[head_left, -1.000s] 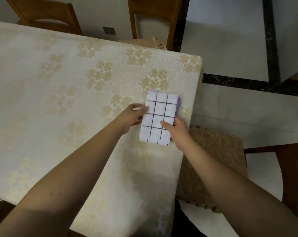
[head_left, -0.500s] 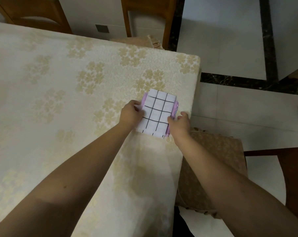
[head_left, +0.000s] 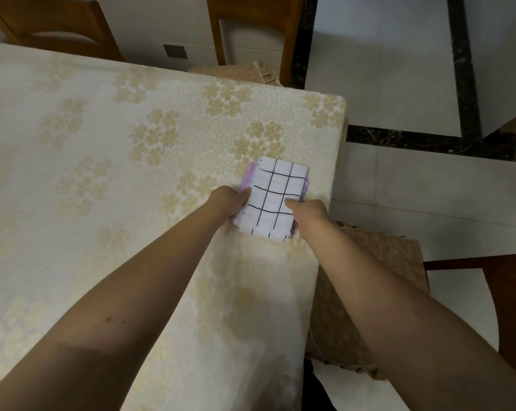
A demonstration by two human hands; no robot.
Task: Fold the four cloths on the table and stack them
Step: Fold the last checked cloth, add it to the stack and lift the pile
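Note:
A folded white cloth with a black grid [head_left: 276,191] lies on top of a small stack near the table's right edge. A purple cloth [head_left: 248,177] peeks out from under it along the left and right sides. My left hand [head_left: 228,203] grips the stack's left edge, thumb over the white cloth. My right hand [head_left: 307,209] holds the right edge, with a finger laid across the grid cloth. Any cloths lower in the stack are hidden.
The table [head_left: 102,173] wears a cream cloth with gold flowers. A cushioned chair [head_left: 375,292] stands right of the table, close to the stack. Two wooden chairs [head_left: 251,31] stand at the far side. Tiled floor lies to the right.
The grid cloth has come to lie squarely over the purple one. My hands shifted from its top to the stack's two sides, and my view moved slightly.

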